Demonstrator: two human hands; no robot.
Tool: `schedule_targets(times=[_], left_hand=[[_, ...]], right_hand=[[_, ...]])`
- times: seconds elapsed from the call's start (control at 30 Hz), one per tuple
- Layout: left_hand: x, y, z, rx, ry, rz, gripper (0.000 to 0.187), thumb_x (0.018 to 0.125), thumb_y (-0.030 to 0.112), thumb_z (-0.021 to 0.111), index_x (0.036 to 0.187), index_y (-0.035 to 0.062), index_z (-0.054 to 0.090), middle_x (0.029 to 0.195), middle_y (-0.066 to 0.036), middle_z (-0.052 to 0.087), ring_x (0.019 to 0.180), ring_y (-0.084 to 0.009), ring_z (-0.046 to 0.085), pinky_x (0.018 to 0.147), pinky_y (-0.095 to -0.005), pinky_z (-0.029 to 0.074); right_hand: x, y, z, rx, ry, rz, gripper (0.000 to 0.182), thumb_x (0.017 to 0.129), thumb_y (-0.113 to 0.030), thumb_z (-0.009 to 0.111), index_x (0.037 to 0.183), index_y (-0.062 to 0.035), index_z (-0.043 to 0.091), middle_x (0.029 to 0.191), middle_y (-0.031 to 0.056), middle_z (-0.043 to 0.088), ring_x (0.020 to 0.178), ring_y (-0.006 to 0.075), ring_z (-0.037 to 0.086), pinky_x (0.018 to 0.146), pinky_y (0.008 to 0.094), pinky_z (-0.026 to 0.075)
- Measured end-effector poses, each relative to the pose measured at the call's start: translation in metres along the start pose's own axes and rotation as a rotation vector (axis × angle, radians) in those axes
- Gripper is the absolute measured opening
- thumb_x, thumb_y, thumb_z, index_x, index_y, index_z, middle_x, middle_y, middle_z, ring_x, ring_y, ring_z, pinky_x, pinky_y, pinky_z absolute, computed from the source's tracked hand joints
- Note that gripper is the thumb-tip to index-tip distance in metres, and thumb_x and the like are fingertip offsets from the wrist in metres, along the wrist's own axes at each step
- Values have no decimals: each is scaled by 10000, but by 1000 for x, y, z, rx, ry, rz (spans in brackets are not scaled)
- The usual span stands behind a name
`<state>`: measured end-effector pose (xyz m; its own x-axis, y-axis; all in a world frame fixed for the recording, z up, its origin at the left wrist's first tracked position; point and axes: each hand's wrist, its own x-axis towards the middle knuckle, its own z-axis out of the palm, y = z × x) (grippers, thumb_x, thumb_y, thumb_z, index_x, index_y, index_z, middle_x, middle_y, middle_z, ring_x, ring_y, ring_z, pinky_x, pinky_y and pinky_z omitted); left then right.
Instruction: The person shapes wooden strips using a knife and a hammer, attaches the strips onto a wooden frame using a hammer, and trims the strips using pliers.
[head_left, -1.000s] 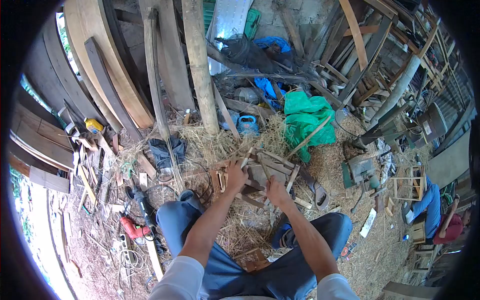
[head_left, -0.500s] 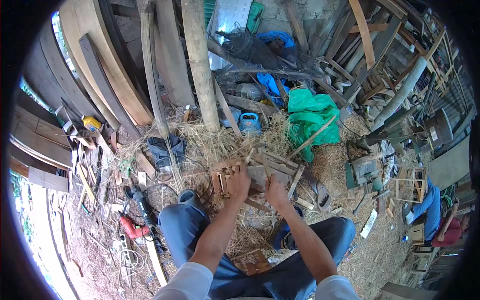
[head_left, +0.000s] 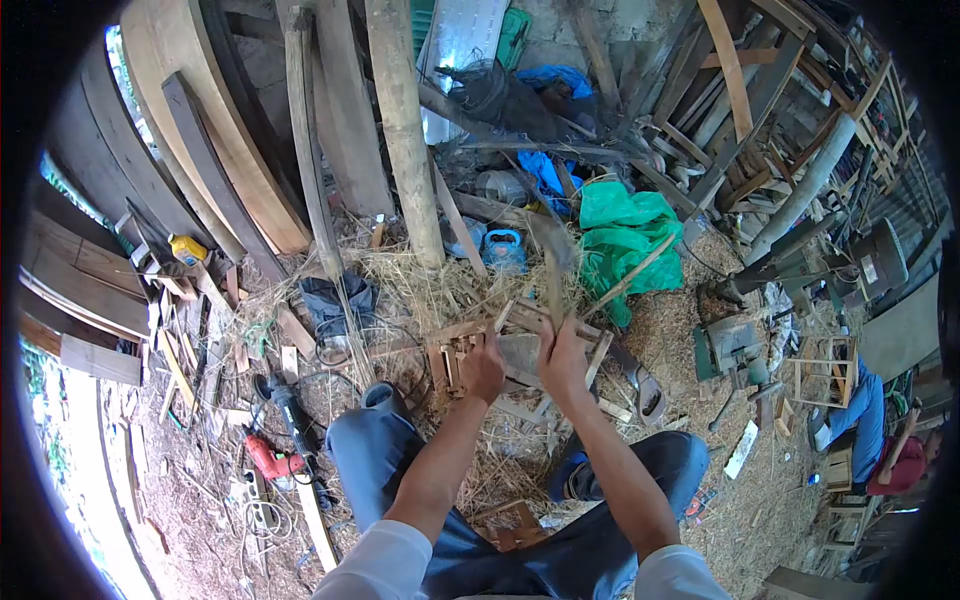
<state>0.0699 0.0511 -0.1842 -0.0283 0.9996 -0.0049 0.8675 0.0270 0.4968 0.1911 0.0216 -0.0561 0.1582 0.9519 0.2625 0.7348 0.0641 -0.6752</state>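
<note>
- Right hand [head_left: 563,362]: fingers closed round the handle of a hammer-like tool [head_left: 554,285]. Handle stands near-vertical in view, head up toward the blue container [head_left: 505,252] and the green plastic sheet [head_left: 625,240].
- Main change: half a second ago the same tool was down at the wooden frame [head_left: 522,352], handle slanting left. Now the head is raised clear of it (motion-blurred, can't tell the exact type).
- Left hand [head_left: 484,368]: fingers curled by the lower end of a pale wooden stick [head_left: 503,316]; looks gripped, but the contact is partly hidden. Fingers were more spread half a second ago.
- Frame: in front of the person, between the shins, roughly same spot as before. Both hands overlap its near side.
- Small wood pieces [head_left: 452,366] sit just left of the left hand; handsaw [head_left: 648,392] lies right of the frame, unmoved.
- Angle grinder [head_left: 288,408] and red drill [head_left: 268,458] on the shavings left of the knee, unchanged.
- Co-worker [head_left: 905,462] sits far right, well apart.
</note>
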Motion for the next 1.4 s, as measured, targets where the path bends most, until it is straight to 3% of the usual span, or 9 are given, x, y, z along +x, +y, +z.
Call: schedule_targets(times=[0.27,0.43,0.57,0.77,0.9,1.0,1.2,1.27,1.4], left_hand=[[11,-8,19,224,-160,45,502,868,183,502,1331,62,350,1155,-173,565,917,-334,621,715,-403,544],[-5,-6,13,85,-17,45,512,867,138,493,1335,20,321,1066,-212,591,883,-352,618,686,-421,532],[-7,-1,5,86,-21,5,475,871,123,467,1318,12,349,975,-216,615,815,-356,624,645,-433,523],[10,-17,35,116,-47,-3,391,868,130,456,1241,14,423,915,-206,627,642,-344,631,472,-426,507],[-9,0,13,85,77,37,373,874,152,462,1227,29,454,962,-192,621,702,-335,636,557,-433,524],[-8,-3,21,90,69,34,355,876,135,452,1216,32,456,1017,-194,606,777,-337,638,627,-432,528],[-11,12,11,67,39,-29,360,898,150,419,1236,27,437,1041,-196,599,799,-343,634,618,-437,532],[-5,6,4,87,19,-22,385,918,177,395,1271,25,400,1061,-202,590,800,-337,635,580,-429,535],[-4,1,11,18,-151,-107,396,951,227,349,1286,16,374,1137,-227,546,780,-356,628,518,-459,525]], right_hand=[[-9,105,53,-732,-474,-662,222,895,-150,453,893,67,505,596,228,512,522,409,509,470,447,421],[15,15,-8,-32,-210,110,210,889,-142,476,853,63,506,564,252,522,543,428,539,485,482,416],[7,3,-7,-10,-130,109,189,884,-141,491,837,39,519,641,255,562,582,418,563,472,456,409],[-2,91,49,-1148,-649,-711,160,882,-126,463,850,-12,571,702,148,565,650,283,600,463,369,412],[3,78,28,-872,-410,-502,240,813,-172,517,863,31,635,765,161,657,702,296,626,567,424,460],[19,20,-10,-132,-256,243,222,845,-145,489,796,36,607,681,228,613,628,372,601,537,474,449],[-29,95,35,-177,-20,-100,197,839,-122,503,748,11,617,634,217,595,616,376,602,484,490,438],[-37,134,60,-789,-669,-599,157,794,-112,540,755,-13,655,655,129,624,599,298,610,477,444,448],[-39,108,43,-1100,-672,-662,141,776,-119,555,832,-61,670,713,50,593,628,185,596,432,370,426]])
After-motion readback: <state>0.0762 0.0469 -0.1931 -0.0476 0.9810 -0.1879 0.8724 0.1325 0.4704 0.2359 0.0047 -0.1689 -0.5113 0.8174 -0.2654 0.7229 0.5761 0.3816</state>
